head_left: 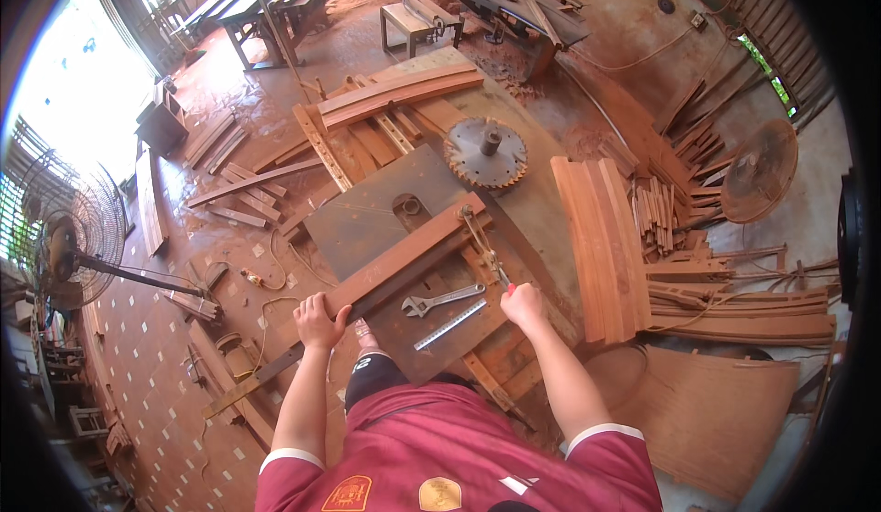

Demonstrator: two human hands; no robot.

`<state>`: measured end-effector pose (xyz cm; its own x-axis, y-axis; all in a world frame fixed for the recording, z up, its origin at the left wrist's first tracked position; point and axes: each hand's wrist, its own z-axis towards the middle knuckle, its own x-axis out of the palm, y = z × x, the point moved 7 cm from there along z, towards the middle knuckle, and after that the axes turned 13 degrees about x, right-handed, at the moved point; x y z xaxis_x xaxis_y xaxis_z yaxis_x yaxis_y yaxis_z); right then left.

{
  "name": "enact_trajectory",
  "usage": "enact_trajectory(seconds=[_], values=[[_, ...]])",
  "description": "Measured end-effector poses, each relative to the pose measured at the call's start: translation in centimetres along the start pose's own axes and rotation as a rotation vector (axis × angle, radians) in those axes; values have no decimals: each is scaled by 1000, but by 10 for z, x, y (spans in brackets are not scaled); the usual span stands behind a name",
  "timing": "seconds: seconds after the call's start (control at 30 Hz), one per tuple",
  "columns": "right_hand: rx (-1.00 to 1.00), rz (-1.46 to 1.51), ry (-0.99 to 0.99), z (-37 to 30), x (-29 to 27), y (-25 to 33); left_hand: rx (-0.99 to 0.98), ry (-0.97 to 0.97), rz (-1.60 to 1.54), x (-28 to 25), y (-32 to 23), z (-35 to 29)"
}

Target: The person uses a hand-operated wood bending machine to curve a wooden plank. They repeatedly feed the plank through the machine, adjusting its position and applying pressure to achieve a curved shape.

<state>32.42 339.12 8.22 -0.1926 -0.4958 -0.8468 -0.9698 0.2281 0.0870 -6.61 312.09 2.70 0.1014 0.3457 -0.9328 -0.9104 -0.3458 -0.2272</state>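
A long reddish-brown wooden beam (404, 253) lies diagonally across a dark metal machine table (362, 223). My left hand (320, 322) is closed round its near left end, thumb on the near side. My right hand (524, 307) is closed on a red-handled tool (509, 287), its kind mostly hidden by the fingers. That tool points at a metal clamp fitting (479, 241) by the beam's right end. Between my hands, an adjustable wrench (442, 301) and a white ruler (450, 325) lie on the table.
A large toothed saw blade (473, 159) lies beyond the beam. Curved wooden boards (601, 250) stand to the right, more (401, 94) at the far side. A fan (69, 246) is on the left. Wood pieces (243, 195) and cables lie on the tiled floor.
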Motion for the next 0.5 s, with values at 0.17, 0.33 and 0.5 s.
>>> enact_trajectory(seconds=[0.17,0.33,0.5], values=[[-78,31,-82,10,11,-7,12,-18,6,0,-2,-1],[-120,66,-217,11,13,1,12,-29,20,0,4,9],[-159,41,-278,13,11,12,2,-43,14,-2,9,17]])
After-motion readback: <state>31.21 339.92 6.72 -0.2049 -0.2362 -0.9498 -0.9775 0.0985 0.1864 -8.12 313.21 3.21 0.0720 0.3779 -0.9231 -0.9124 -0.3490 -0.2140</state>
